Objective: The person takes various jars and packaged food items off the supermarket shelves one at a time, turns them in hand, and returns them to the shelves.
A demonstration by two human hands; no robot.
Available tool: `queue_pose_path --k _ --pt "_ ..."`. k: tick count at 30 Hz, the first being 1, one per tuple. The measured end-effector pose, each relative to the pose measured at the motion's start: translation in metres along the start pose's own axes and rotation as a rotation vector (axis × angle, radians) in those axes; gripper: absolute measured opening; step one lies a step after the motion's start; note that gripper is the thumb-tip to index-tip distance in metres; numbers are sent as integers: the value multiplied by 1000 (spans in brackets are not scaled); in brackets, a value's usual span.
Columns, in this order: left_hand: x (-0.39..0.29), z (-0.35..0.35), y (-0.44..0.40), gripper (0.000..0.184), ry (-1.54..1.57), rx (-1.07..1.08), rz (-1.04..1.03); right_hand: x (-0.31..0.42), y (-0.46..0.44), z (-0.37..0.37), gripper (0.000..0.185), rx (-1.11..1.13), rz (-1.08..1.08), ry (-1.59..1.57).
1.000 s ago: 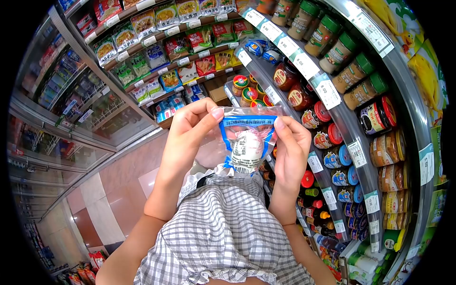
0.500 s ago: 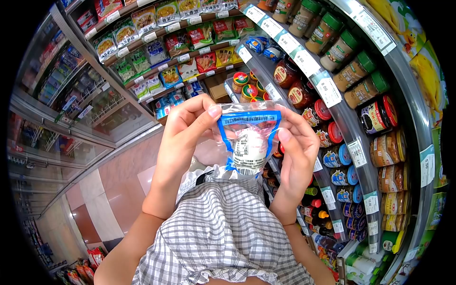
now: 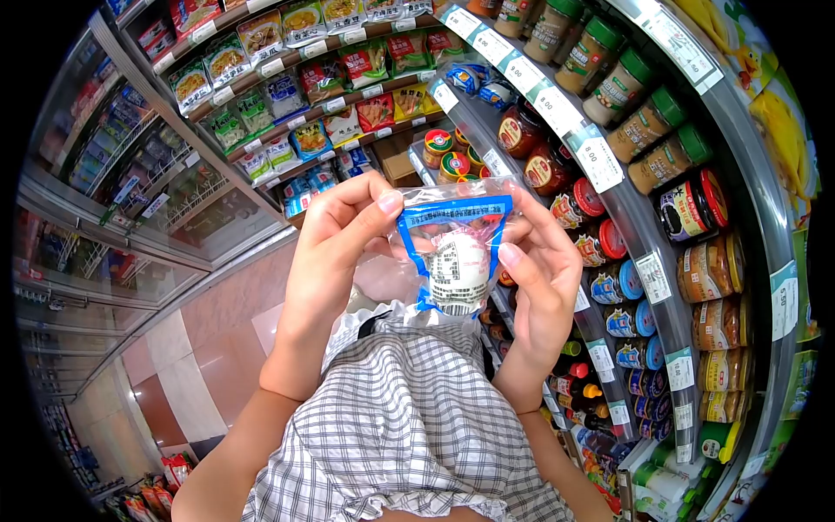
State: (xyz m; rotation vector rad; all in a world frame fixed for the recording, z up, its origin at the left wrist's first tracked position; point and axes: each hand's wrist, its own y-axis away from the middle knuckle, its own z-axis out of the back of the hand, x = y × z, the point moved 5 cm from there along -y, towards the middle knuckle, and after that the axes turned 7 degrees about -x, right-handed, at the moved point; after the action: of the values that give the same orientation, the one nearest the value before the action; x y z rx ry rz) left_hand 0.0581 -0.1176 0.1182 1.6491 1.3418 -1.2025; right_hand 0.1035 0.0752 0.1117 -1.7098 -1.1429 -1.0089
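Observation:
Between my two hands hangs a clear plastic packet [image 3: 458,261] with a blue printed border, a white rounded item inside, and small dark print with a barcode near its bottom. My left hand [image 3: 348,230] pinches the upper left corner between thumb and fingers. On the other side, my right hand [image 3: 544,270] grips the right edge, thumb in front and fingers partly hidden behind the film. The packet is held upright in front of my checked top [image 3: 400,426].
To the right, a curved shelf carries green-capped shakers [image 3: 591,56], red-lidded jars [image 3: 691,204] and blue-lidded jars [image 3: 616,283]. Bagged foods [image 3: 326,78] line the back shelves. Glass-doored coolers [image 3: 130,174] stand at the left, above a tiled floor [image 3: 200,357].
The packet's right side has shifted slightly left and its surface has turned a little, so the print shows more clearly. My right thumb has moved slightly left and down; my left hand keeps its hold.

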Motion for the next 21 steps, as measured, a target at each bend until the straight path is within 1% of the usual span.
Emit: queue_pose_path --k 21 --pt "1 3 -1 22 24 2 36 1 0 -5 54 17 -1 21"
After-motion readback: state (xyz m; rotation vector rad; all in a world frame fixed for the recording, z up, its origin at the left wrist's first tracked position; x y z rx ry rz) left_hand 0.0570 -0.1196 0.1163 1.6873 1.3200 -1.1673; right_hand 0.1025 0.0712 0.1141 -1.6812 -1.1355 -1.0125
